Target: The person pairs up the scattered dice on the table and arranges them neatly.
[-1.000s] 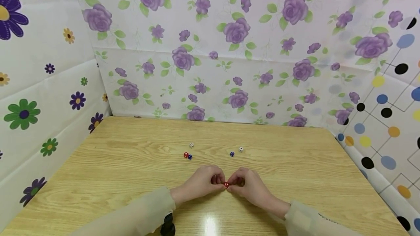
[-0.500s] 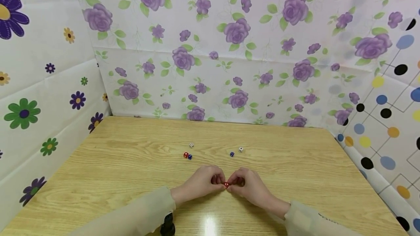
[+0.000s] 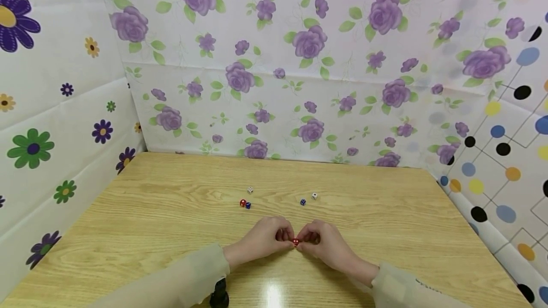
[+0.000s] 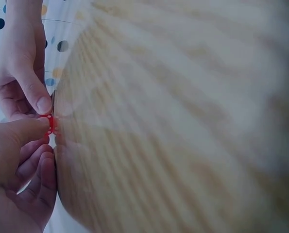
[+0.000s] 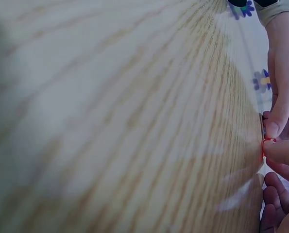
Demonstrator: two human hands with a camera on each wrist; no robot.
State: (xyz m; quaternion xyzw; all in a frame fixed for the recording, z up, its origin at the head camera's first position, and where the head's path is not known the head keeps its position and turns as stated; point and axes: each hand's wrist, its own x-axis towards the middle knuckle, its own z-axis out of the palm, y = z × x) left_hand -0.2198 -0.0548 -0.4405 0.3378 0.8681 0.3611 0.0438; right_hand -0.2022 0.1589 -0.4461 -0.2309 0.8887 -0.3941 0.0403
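Note:
A small red die point(image 3: 296, 241) with white dots sits at the tabletop, between the two hands. My left hand point(image 3: 264, 237) pinches it from the left with thumb and forefinger, the other fingers curled. From the opposite side, the thumb and forefinger of my right hand point(image 3: 327, 244) also pinch it. In the left wrist view the left thumb covers part of the red die point(image 4: 50, 124). Fingertips hide most of the red die point(image 5: 269, 140) in the right wrist view.
Farther back on the wooden table point(image 3: 171, 213) lie a white die point(image 3: 250, 190), a red die point(image 3: 242, 203) and a blue die point(image 3: 248, 206). To their right are another blue die point(image 3: 303, 202) and white die point(image 3: 314, 196). Patterned cloth walls point(image 3: 274, 84) enclose the table.

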